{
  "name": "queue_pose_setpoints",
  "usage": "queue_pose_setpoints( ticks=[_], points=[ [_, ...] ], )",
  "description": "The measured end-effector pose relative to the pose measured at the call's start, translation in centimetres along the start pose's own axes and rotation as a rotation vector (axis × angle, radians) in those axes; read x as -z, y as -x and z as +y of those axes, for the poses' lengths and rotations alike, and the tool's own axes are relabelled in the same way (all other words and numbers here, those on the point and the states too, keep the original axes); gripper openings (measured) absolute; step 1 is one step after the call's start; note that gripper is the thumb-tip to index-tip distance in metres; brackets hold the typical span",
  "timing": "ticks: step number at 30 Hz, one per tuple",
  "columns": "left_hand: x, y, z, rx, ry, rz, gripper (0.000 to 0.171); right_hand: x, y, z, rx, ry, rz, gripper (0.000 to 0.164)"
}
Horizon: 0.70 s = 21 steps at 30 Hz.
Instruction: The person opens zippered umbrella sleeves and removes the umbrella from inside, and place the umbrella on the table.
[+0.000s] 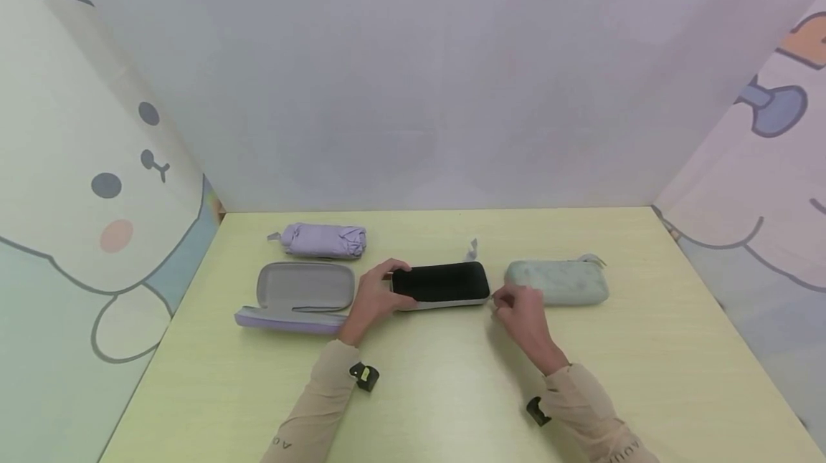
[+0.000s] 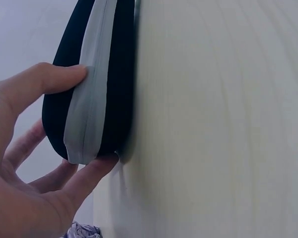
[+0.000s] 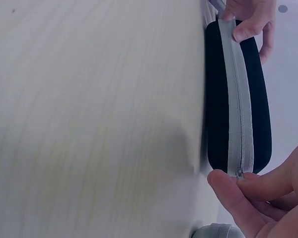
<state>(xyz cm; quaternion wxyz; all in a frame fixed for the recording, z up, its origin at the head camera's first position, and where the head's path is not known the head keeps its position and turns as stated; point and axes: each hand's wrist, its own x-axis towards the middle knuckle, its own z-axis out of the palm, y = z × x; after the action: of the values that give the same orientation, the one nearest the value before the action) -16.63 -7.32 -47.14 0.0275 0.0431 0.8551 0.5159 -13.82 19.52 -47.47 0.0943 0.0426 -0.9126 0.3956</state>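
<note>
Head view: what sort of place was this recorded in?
Probably an indoor tabletop recording booth, though that's a guess: a pale table stands against a plain backdrop, with cartoon-printed side panels enclosing it left and right.

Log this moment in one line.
left hand: grips black case | right hand: pinches zipper pull | zipper: appears closed

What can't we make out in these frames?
Black zip case contents: hidden by its shell, all views.
Its far end: cut off by the top edge, left wrist view.
Zipper pull: partly hidden by the right hand, right wrist view.
Green pouch: mostly cut off by the bottom edge, right wrist view.
Right sleeve lettering: too small to read surely, head view.
</note>
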Motion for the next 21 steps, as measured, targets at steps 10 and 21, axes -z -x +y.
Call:
queue_pose_setpoints(
  ticks=[10, 21],
  points=[
    [0.04, -0.05, -0.05, 0.003, -0.007, -0.007, 0.052, -0.18, 0.32, -0.03, -0.005, -0.011, 0.018, 0.017],
    [0.05, -0.12, -0.12, -0.002, 0.000, -0.012, 0.051, -0.30, 0.70, -0.08, -0.030, -0.032, 0.026, 0.016]
  ],
)
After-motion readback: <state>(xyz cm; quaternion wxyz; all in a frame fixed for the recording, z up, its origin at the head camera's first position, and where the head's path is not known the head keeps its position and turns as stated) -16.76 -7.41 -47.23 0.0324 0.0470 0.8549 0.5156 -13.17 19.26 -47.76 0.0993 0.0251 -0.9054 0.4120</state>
